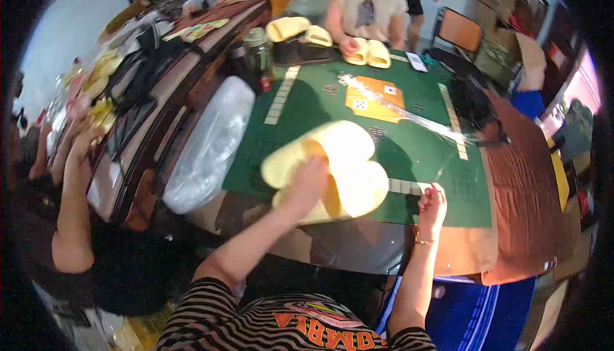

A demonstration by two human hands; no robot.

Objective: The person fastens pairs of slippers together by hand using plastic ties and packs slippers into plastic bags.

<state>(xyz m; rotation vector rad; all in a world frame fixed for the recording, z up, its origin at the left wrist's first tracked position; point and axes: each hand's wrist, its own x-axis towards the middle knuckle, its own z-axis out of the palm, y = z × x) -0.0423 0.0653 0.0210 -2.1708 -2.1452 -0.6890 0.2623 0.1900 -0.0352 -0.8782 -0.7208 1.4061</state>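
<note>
A pair of pale yellow slide slippers (361, 188) is held above the green mat, at the near middle of the table. My left hand (307, 188) grips them, its fingers partly hidden at the straps. To the right, my right hand (433, 205) is raised near the mat's front edge, fingers pinched together. A thin clear strand (440, 173) rises from its fingertips. Beyond the slippers, a bundle of clear thin plastic strands (416, 119) lies across an orange square (374, 98) printed on the mat.
Across the table, a person (368, 6) handles another yellow pair (368, 52). More yellow slippers (288, 29) rest beside a clear jar (259, 54). A filled clear plastic bag (211, 146) lies left of the green mat (256, 165). A phone (416, 62) lies far right. At left, a co-worker's arm (73, 197) reaches over another table.
</note>
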